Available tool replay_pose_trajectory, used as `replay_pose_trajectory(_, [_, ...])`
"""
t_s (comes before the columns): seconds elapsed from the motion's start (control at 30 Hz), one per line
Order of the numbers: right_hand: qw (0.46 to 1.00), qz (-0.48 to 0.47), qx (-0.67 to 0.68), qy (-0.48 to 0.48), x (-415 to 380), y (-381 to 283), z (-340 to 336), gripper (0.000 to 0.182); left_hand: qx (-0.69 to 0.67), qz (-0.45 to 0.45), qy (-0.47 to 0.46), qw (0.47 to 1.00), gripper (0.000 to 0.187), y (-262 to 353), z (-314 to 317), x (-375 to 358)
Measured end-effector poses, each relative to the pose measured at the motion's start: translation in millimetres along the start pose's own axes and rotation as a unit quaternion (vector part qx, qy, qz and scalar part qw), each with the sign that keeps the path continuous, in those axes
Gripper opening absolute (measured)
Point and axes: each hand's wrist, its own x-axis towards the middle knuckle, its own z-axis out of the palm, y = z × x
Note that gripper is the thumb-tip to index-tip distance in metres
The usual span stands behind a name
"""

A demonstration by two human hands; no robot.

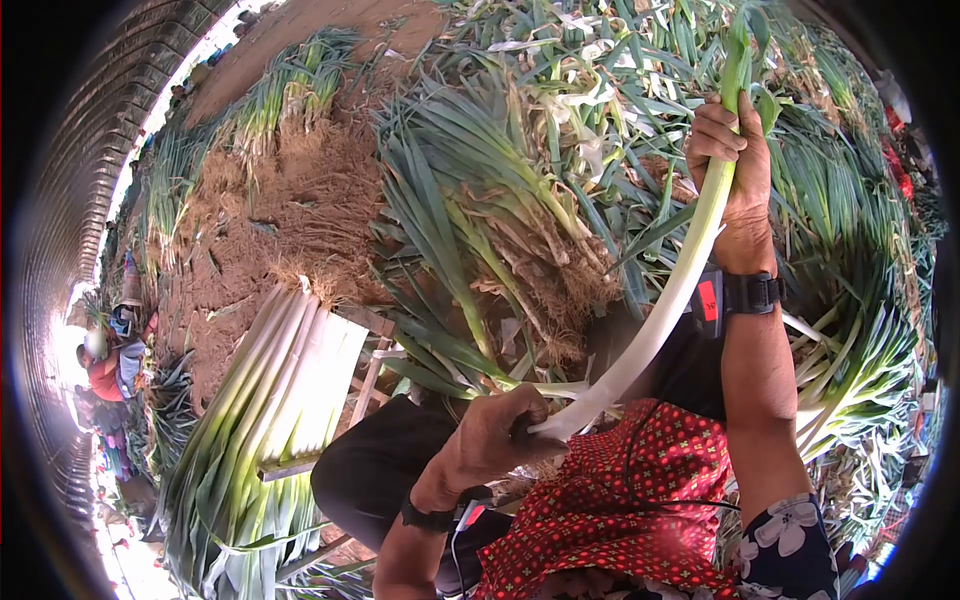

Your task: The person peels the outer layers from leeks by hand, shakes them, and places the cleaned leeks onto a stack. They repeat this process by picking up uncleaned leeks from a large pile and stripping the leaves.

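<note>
A long leek (686, 268) with a white shank and green top curves across the space in front of me. My right hand (733, 150) grips it high up, fingers wrapped round the pale green part below the leaves. Low down, my left hand (490, 435) is closed round its white root end, above the red patterned apron (640, 490) on my lap. Another thin pale stalk passes behind the leek near my left hand. Just beyond lies a heap of leeks (480, 200) with dry outer leaves and soil-caked roots.
To my left, a row of clean leeks (255, 390) lies on a white board (338, 355) with a wooden frame. Stripped leaves (590, 100) litter the ground ahead; more leeks (850, 390) lie at right. Brown soil (270, 215) shows further off. A person (108, 372) is at far left.
</note>
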Motion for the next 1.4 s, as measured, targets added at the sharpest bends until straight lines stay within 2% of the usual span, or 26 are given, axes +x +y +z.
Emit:
replay_pose_trajectory(0.1, [0.999, -0.021, -0.006, 0.043, -2.5, 2.7, -3.2, 0.028, 0.027, -0.038, 0.011, 0.999, 0.037, 3.6, -6.1, 6.1])
replay_pose_trajectory(0.17, [0.991, -0.052, -0.065, 0.103, -3.0, 6.4, -4.8, 0.028, 0.078, 0.047, 0.045, 0.995, 0.034, 1.0, -7.4, 10.1])
replay_pose_trajectory(0.37, [0.971, -0.08, -0.131, 0.184, -1.8, 14.3, -10.0, 0.026, 0.063, 0.037, 0.006, 0.997, 0.028, 5.4, -11.9, 7.6])
replay_pose_trajectory(0.5, [0.956, -0.094, -0.155, 0.229, -2.2, 18.0, -12.0, 0.027, 0.067, 0.064, 0.017, 0.996, 0.028, 1.2, -10.2, 4.8])
replay_pose_trajectory(0.57, [0.932, -0.115, -0.203, 0.278, -1.0, 18.1, -12.0, 0.025, 0.074, 0.072, 0.013, 0.995, 0.027, -4.5, -8.9, 3.2])
replay_pose_trajectory(0.63, [0.927, -0.125, -0.218, 0.279, -2.9, 17.8, -13.8, 0.023, 0.084, 0.067, 0.019, 0.994, 0.024, -7.9, -8.0, 1.8])
replay_pose_trajectory(0.7, [0.908, -0.148, -0.238, 0.311, -2.5, 13.8, -19.4, 0.025, 0.132, 0.072, 0.085, 0.985, 0.024, -8.6, -8.6, 3.6])
replay_pose_trajectory(0.77, [0.916, -0.141, -0.218, 0.305, -2.6, 9.2, -20.4, 0.025, 0.14, 0.083, 0.113, 0.98, 0.028, -8.3, -9.5, 4.0])
replay_pose_trajectory(0.83, [0.895, -0.163, -0.239, 0.339, -3.3, 11.1, -16.8, 0.024, 0.172, 0.059, 0.187, 0.965, 0.034, 4.5, -8.3, 8.4])
replay_pose_trajectory(0.9, [0.902, -0.161, -0.232, 0.326, -4.5, 11.4, -21.1, 0.024, 0.218, 0.074, 0.19, 0.954, 0.037, -5.4, -6.9, 11.2])
replay_pose_trajectory(0.97, [0.896, -0.184, -0.245, 0.321, -5.8, 14.9, -21.4, 0.023, 0.375, 0.112, 0.193, 0.9, 0.035, -12.6, -5.1, 12.8])
replay_pose_trajectory(1.0, [0.897, -0.185, -0.241, 0.322, -6.8, 17.2, -18.3, 0.023, 0.401, 0.122, 0.198, 0.886, 0.028, -13.1, -6.2, 12.2])
replay_pose_trajectory(1.17, [0.883, -0.211, -0.263, 0.327, -14.4, 29.2, -6.1, 0.023, 0.452, 0.165, 0.219, 0.849, 0.024, -0.9, -25.5, 10.0])
replay_pose_trajectory(1.23, [0.848, -0.221, -0.358, 0.323, -18.7, 30.5, -1.3, 0.021, 0.467, 0.243, 0.27, 0.806, 0.025, -9.4, -31.9, 10.9])
replay_pose_trajectory(1.27, [0.836, -0.234, -0.359, 0.342, -17.6, 36.5, 6.5, 0.019, 0.467, 0.245, 0.302, 0.794, 0.025, -12.8, -36.6, 8.2])
replay_pose_trajectory(1.3, [0.838, -0.238, -0.357, 0.337, -16.6, 36.0, 6.2, 0.019, 0.42, 0.239, 0.331, 0.811, 0.022, -14.3, -41.6, 2.5])
replay_pose_trajectory(1.37, [0.84, -0.248, -0.311, 0.369, -11.3, 36.9, 5.3, 0.018, 0.34, 0.177, 0.471, 0.794, 0.022, -11.6, -47.4, 2.3])
replay_pose_trajectory(1.4, [0.849, -0.258, -0.269, 0.375, -9.5, 39.8, 11.3, 0.017, 0.175, 0.162, 0.528, 0.815, 0.021, -16.0, -52.8, 2.0])
